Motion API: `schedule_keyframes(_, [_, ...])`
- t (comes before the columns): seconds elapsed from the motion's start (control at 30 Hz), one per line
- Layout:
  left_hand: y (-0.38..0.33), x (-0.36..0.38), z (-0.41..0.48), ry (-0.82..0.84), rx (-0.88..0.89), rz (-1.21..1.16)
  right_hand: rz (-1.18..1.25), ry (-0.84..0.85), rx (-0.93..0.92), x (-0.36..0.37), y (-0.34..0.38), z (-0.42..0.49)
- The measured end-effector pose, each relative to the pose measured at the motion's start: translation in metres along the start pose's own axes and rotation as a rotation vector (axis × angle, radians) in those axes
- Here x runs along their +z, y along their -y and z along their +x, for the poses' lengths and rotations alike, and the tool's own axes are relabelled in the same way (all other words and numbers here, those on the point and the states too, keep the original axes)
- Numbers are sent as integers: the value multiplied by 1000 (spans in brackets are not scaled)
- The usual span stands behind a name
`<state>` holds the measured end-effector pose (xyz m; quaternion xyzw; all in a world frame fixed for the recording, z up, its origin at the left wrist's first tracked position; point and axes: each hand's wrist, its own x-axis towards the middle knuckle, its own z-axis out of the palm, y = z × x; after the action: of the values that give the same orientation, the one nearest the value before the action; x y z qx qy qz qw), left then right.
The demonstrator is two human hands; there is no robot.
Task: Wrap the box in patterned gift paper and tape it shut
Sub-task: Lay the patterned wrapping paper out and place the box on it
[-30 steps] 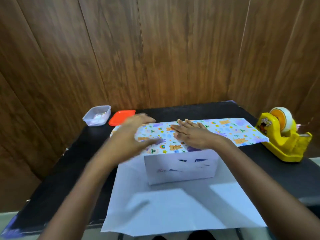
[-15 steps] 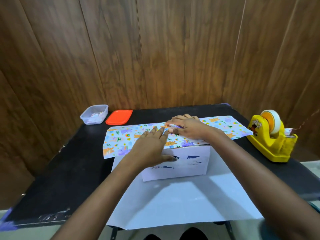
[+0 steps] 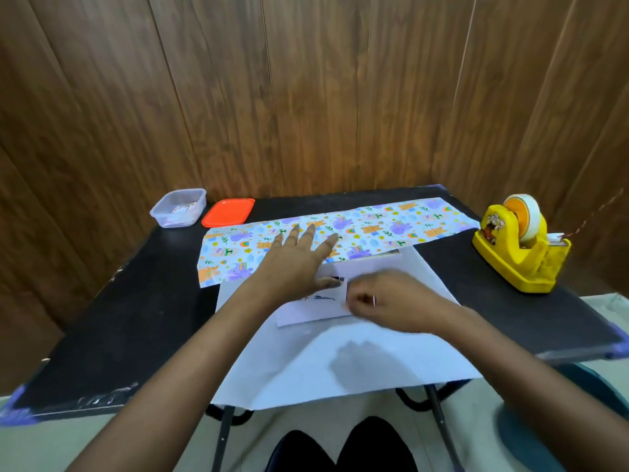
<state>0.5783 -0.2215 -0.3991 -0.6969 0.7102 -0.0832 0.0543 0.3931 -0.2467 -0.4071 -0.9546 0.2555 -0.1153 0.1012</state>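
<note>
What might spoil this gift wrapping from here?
Only the left hand pins the patterned paper flap on the white box; if it lifts, the flap may spring back. The right hand is nowhere near the yellow tape dispenser. The white paper underside overhangs the black table and may crease.

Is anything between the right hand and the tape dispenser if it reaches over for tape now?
Nothing visible. The right hand is over the box; between it and the yellow tape dispenser lie only flat white paper and bare black table.
</note>
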Motion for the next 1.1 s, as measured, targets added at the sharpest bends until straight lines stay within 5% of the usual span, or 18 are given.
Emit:
schedule_keyframes(0.17, [1,0,0,-3,16,18,-42,428,-36,49,3,-29])
schedule_keyframes(0.5, [-13,6,-1,-51,-40,-4,-420,274,-153,53,9,-28])
schedule_keyframes(1.1, [-20,9,4,-64,-115,42,-313,351,-138,49,18,-40])
